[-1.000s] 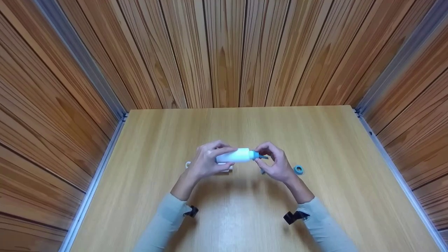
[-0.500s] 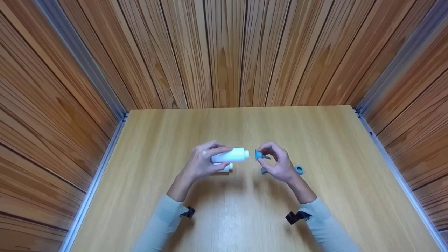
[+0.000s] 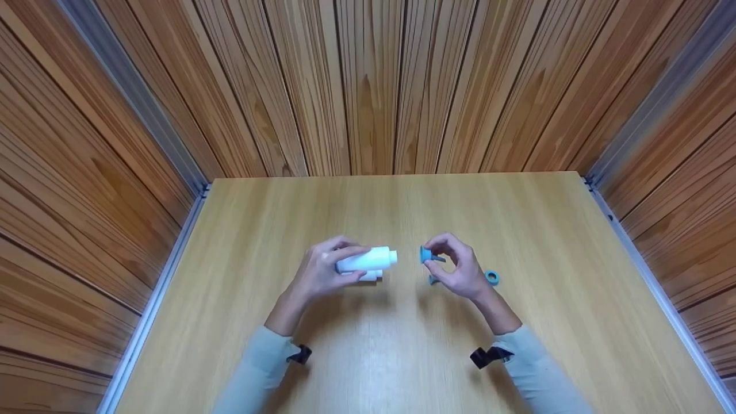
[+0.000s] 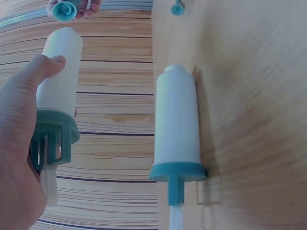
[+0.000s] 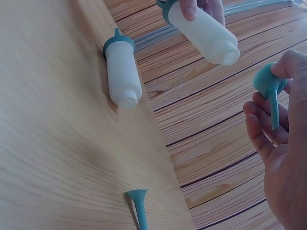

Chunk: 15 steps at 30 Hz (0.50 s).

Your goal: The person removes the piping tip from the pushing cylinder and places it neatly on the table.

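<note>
My left hand (image 3: 313, 273) grips a white plastic bottle (image 3: 362, 260) raised over the table, its narrow bare neck facing right. In the left wrist view, a slotted teal collar (image 4: 53, 123) with a pale tube rings its other end. My right hand (image 3: 463, 270) pinches a small teal funnel-shaped piece (image 3: 426, 255) with a thin stem, its wide mouth toward the bottle. A gap separates the neck from this piece. Below lies a second white bottle (image 4: 177, 120), also teal-collared. Near my right hand, another teal funnel-shaped piece (image 5: 138, 199) lies on the wood.
A teal ring (image 3: 497, 280) lies on the table (image 3: 368, 356) right of my right hand. Wood-panelled walls (image 3: 368, 86) enclose the table at the back and sides, with metal rails at the corners.
The teal funnel-shaped piece has come off the bottle's neck. My left hand has drawn the bottle left and slightly down, widening the gap, while my right hand has stayed nearly in place.
</note>
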Available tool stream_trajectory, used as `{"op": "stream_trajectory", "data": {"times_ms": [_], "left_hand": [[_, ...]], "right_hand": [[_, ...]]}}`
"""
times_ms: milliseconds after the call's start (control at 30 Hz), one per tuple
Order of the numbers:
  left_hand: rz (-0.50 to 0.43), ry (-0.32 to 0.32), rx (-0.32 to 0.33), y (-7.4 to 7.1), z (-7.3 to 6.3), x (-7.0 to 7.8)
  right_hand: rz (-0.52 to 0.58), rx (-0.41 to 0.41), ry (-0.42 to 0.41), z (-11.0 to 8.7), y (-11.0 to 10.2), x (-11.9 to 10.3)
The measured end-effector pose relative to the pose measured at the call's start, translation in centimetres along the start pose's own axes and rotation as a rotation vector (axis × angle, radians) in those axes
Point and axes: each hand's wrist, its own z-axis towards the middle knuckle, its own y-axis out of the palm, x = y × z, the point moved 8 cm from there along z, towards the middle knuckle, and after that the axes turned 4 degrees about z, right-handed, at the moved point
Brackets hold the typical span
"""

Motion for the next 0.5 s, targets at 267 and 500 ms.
{"op": "stream_trajectory", "data": {"times_ms": [267, 500], "left_hand": [[0.019, -0.032, -0.018, 0.3, -1.5, -0.6], [0.009, -0.070, -0.060, 1.4, -2.7, -1.4]], "right_hand": [[-0.003, -0.001, 0.001, -0.1, 0.1, 0.0], [0.000, -0.002, 0.009, -0.3, 0.2, 0.1]]}}
